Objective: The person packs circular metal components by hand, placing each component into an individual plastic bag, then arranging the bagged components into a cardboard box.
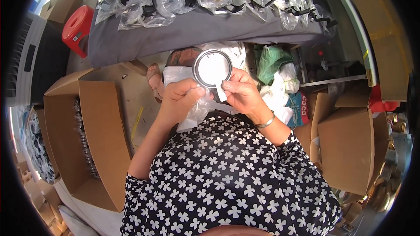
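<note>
My right hand [245, 94] pinches a round black-rimmed disc [212, 67] near its lower edge, by a short pale tab [221, 91]. The disc's face is bright white and turned up toward me; I cannot tell its exact kind. Closed around a crumpled clear plastic bag [192, 116], my left hand [181, 98] is beside the disc's lower left. The bag hangs down in front of my patterned top. Beyond my hands, on a grey-covered table [144, 41], lie several clear bags [218, 0] with black curved parts in them.
An open cardboard box [100, 140] on the left contains a row of shiny items. More cardboard [345, 148] stands on the right. A red stool [76, 30] is at the far left. Green and white plastic bags [271, 63] lie under the table, near a metal frame [332, 81].
</note>
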Demonstrator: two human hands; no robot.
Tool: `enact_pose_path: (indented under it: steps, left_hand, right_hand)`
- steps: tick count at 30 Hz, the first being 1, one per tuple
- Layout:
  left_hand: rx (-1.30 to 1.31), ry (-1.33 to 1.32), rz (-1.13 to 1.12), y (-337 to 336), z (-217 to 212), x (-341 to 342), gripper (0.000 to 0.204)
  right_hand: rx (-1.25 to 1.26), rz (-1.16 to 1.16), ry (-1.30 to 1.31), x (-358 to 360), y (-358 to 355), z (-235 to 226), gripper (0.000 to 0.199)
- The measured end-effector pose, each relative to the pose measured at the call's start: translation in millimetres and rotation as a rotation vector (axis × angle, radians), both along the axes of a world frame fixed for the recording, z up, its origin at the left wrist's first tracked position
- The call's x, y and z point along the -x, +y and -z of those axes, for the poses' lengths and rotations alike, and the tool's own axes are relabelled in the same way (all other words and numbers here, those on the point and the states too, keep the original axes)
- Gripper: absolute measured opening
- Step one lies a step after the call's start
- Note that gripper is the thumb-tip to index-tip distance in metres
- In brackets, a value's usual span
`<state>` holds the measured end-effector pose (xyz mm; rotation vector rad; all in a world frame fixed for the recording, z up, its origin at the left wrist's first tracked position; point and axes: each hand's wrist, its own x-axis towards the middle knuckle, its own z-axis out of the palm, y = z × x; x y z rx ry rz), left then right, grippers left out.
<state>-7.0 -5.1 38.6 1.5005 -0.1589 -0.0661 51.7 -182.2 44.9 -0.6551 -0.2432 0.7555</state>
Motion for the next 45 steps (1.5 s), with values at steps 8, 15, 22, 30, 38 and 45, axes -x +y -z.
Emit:
enact_pose_path:
  steps: [8,15,22,30,38,45]
  left_hand:
    - [0.210,0.205,-0.143,7.4,3.4,3.7,0.019]
    - [0.127,0.079,-0.310,10.1,8.0,5.8,0.020]
    - [-0.039,-0.016,-0.271,4.5,5.8,4.6,0.020]
    - [-0.383,-0.193,-0.221,-4.3,2.2,-0.4,0.021]
    - [0.103,0.079,-0.358,14.0,19.1,-0.7,0.022]
    - [0.271,0.115,-0.248,4.3,-21.4,-3.4,0.008]
  right_hand:
    - [0.006,0.141,0.017,3.0,0.3,3.4,0.035]
    - [-0.004,0.225,0.035,-6.4,-12.1,7.3,0.031]
    - [-0.031,0.127,-0.025,-6.1,-6.4,4.3,0.040]
    - [0.009,0.061,-0.042,-3.3,6.2,7.8,0.025]
    - [-0.006,0.221,-0.031,-15.4,0.4,-3.1,0.034]
    - [0.247,0.304,-0.224,-10.2,13.2,-4.2,0.023]
